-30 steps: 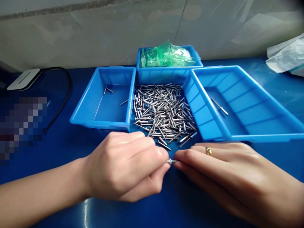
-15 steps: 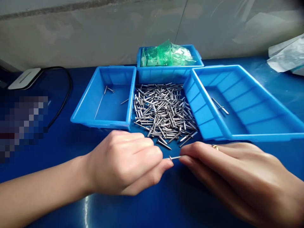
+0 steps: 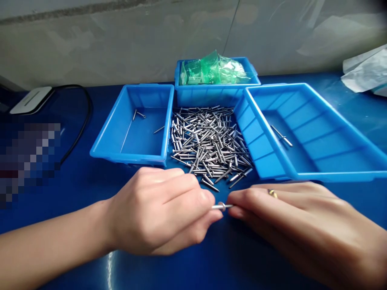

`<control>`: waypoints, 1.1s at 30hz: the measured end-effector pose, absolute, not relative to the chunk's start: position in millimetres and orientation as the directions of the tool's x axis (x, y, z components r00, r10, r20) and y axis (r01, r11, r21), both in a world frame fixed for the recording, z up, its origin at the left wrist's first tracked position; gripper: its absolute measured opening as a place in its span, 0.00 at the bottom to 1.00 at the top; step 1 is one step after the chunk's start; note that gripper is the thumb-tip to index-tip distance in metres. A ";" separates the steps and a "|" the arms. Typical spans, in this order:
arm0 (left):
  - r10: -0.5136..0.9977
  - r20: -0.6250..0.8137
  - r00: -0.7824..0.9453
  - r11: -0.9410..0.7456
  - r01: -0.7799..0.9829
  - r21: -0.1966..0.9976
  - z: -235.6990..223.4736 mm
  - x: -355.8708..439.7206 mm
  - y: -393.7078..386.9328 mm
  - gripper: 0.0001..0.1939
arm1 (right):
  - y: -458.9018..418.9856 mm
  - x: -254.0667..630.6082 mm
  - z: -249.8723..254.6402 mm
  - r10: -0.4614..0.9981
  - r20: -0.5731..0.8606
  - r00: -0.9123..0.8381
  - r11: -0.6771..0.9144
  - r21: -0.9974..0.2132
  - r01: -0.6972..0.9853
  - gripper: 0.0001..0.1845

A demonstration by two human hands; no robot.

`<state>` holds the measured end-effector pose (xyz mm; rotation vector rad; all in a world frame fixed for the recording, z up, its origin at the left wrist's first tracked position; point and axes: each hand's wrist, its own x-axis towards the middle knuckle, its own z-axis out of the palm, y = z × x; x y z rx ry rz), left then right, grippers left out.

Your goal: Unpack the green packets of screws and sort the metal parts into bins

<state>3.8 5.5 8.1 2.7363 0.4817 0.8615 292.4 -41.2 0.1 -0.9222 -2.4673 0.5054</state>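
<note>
A heap of small metal fasteners [image 3: 208,145] lies on the blue table between two blue trays. My left hand [image 3: 160,211] is curled, its thumb and forefinger pinched on one end of a small metal rivet [image 3: 222,206]. My right hand [image 3: 299,225], with a ring on one finger, pinches the rivet's other end with its fingertips. Both hands rest low over the table just in front of the heap.
The left blue tray [image 3: 105,141] holds three fasteners. The larger right tray [image 3: 341,175] holds one long rivet [image 3: 281,136]. A rear blue bin [image 3: 211,96] holds green plastic bags [image 3: 211,68]. A black cable [image 3: 80,129] and white device [image 3: 30,100] lie far left; crumpled white plastic [image 3: 365,72] far right.
The rivet between my fingertips has shifted slightly: the gap between the hands opened and then narrowed again, and both hands sank a little toward me.
</note>
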 end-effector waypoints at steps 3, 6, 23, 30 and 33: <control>0.380 0.519 0.766 -0.911 0.213 0.353 2.9 2.6 4.1 0.03 | -34.2 290.0 5.4 0.631 0.278 -0.724 0.747 -0.471 0.469 0.32; 0.364 0.595 0.717 -0.899 0.102 0.426 -8.2 3.0 2.6 0.08 | -33.4 290.5 6.1 0.640 0.288 -0.713 0.738 -0.490 0.464 0.30; 0.368 0.530 0.764 -0.928 0.267 0.259 -4.3 4.7 8.4 0.22 | -54.8 304.4 -3.8 0.723 0.226 -0.653 0.658 -0.511 0.552 0.22; 0.443 0.555 0.704 -0.896 0.344 0.279 -3.6 9.0 2.3 0.20 | -51.1 297.0 -5.9 0.780 0.336 -0.527 0.622 -0.509 0.595 0.11; 0.457 0.560 0.691 -0.889 0.349 0.296 -3.0 9.4 1.6 0.16 | -50.6 296.7 -7.5 0.810 0.334 -0.482 0.584 -0.534 0.612 0.10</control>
